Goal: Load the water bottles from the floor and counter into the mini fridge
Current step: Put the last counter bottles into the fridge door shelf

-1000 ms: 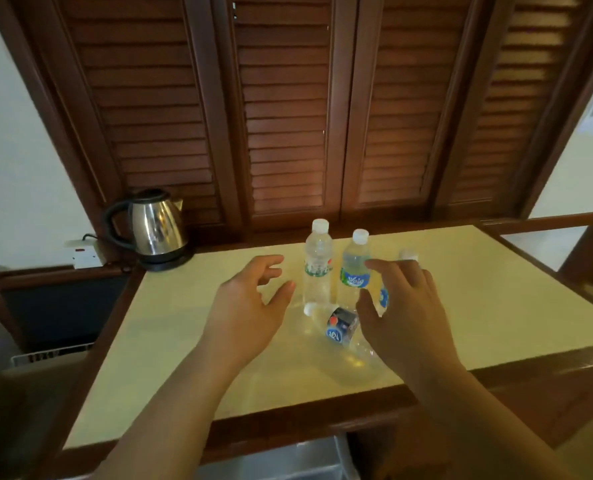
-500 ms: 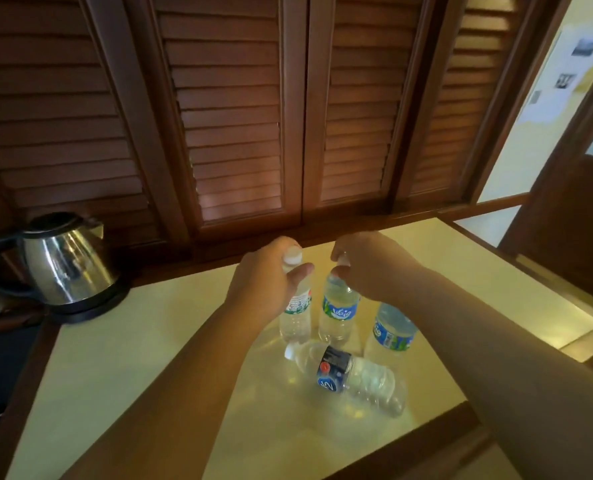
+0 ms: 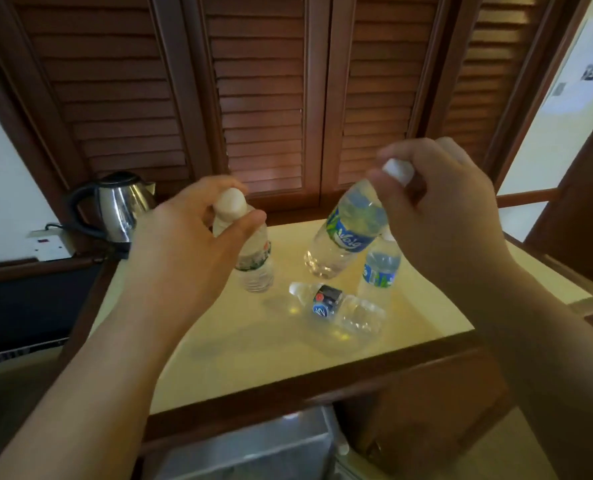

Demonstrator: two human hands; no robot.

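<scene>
My left hand (image 3: 187, 244) grips the neck of a clear water bottle with a green label (image 3: 255, 263), lifted just off the counter (image 3: 253, 351). My right hand (image 3: 437, 216) pinches the white cap of a blue-labelled bottle (image 3: 347, 233), which hangs tilted above the counter. A third blue-labelled bottle (image 3: 380, 271) stands upright below my right wrist. Another bottle with a dark label (image 3: 336, 306) lies on its side near the counter's middle. The grey top of what may be the mini fridge (image 3: 253, 448) shows under the counter's front edge.
A steel kettle (image 3: 118, 206) stands at the counter's back left, beside a wall socket (image 3: 51, 244). Brown louvred shutters (image 3: 264, 98) rise behind the counter. A wooden door frame (image 3: 579, 216) and an open doorway lie to the right.
Both hands closed on bottle tops and have raised their bottles off the counter; the right one now hangs tilted. The view has pulled back and lower.
</scene>
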